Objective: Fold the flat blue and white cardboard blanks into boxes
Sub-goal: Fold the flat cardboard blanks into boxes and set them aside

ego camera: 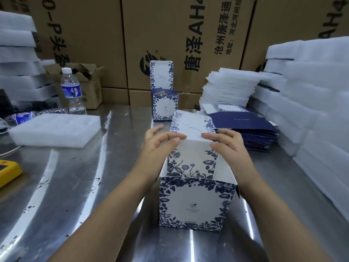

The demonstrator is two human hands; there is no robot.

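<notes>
a squared-up blue and white floral cardboard box [196, 203] stands open-topped on the scuffed, shiny steel table [79, 186], its matte lid flap [192, 127] raised at the far edge. the left hand [160, 144] has its fingers loosely curled, fingertips pinching the flap's fold line; the right hand [226, 142] does the same from the other side, thumb on the box's far wall. just beyond the right hand lies a stack of flat navy and white cardboard blanks [245, 127]; a finished box [164, 91] stands further back, and a soft white foam tray [54, 129] lies to the left
</notes>
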